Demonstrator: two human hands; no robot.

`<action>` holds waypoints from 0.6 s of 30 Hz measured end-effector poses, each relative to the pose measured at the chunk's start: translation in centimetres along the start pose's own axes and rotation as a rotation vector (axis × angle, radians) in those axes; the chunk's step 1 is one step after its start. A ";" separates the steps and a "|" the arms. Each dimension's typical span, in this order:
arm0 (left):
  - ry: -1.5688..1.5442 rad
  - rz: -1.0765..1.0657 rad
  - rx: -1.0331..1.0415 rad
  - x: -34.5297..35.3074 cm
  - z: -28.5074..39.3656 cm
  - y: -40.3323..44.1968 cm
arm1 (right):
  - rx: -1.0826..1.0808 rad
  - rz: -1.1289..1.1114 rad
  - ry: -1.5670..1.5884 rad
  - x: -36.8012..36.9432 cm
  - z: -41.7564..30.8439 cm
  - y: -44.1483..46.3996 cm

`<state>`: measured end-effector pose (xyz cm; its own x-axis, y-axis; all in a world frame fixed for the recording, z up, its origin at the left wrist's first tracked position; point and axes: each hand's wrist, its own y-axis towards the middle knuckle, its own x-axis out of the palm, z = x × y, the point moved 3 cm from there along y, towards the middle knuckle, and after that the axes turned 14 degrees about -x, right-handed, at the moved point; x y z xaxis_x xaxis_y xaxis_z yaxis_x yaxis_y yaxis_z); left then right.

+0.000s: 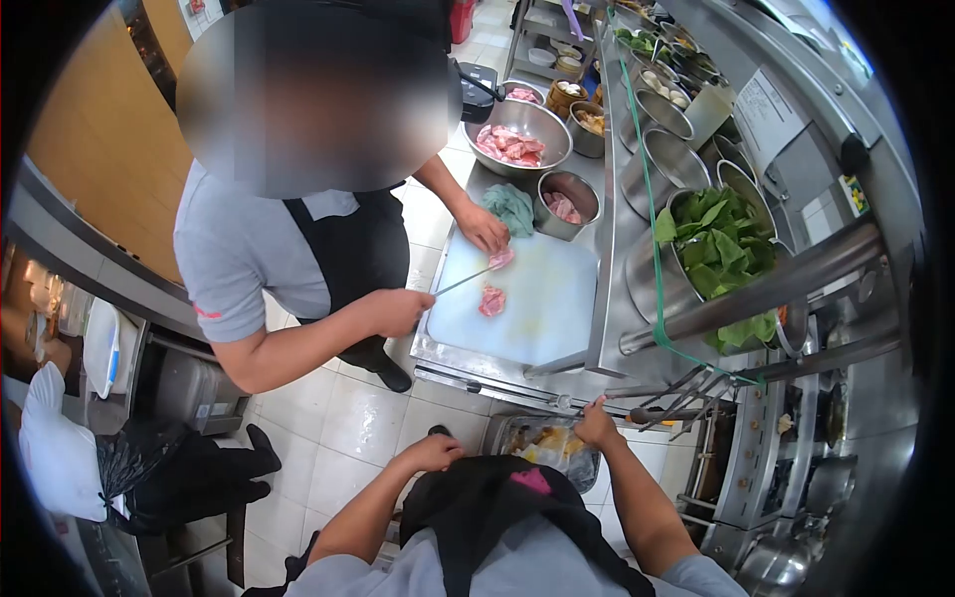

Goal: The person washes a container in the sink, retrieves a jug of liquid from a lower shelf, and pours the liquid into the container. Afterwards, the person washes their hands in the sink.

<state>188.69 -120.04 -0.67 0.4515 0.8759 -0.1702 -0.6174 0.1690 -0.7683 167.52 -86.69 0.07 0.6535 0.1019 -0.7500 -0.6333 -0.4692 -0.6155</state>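
My left hand (pixel 435 454) is curled closed at the front left of my black apron (pixel 468 502); nothing shows sticking out of it. My right hand (pixel 597 424) is closed at the counter's near edge, by the ends of several metal rods (pixel 686 396); what its fingers hold is hidden. Between my hands, below the counter, is a clear container (pixel 550 445) with yellowish and whitish contents. Across from me, a co-worker's hand holds a knife (pixel 464 282) against a piece of raw meat (pixel 500 258) on a white cutting board (pixel 557 323). A second meat piece (pixel 492 301) lies on the board.
A steel bowl of raw meat (pixel 517 132), a smaller meat pot (pixel 567 204) and a green cloth (pixel 509 207) stand behind the board. Leafy greens (pixel 718 244) fill a pot at right, beneath a steel rail (pixel 756 289). Another person (pixel 179 468) stands at lower left.
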 end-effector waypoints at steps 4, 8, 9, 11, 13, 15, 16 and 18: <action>0.087 0.070 -0.062 1.7 -4.1 0.0 | 0.000 -0.024 -0.005 -0.5 -0.4 -0.1; 0.155 0.079 -0.216 2.9 -8.4 0.5 | 0.003 0.043 0.011 0.2 0.1 0.3; 0.177 0.109 -0.248 3.0 -9.1 0.5 | 0.000 0.050 0.002 0.2 0.1 0.2; 0.193 0.122 -0.281 3.2 -10.5 0.4 | -0.002 0.060 -0.004 0.2 0.1 0.2; 0.210 0.134 -0.316 3.1 -11.3 0.2 | -0.001 0.032 -0.004 0.2 0.3 0.3; 0.181 0.125 -0.345 3.0 -11.8 0.0 | -0.011 0.050 -0.006 0.4 0.4 0.4; 0.187 0.124 -0.347 2.8 -11.8 -0.1 | -0.022 0.066 -0.012 0.6 0.5 0.4; 0.154 0.090 -0.370 2.7 -11.9 -0.2 | -0.018 0.063 -0.008 0.8 0.6 0.3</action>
<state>197.69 -123.12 -8.35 0.5145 0.7973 -0.3155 -0.3981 -0.1038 -0.9114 167.60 -86.20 -0.89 0.6091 0.0781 -0.7893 -0.6658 -0.4904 -0.5623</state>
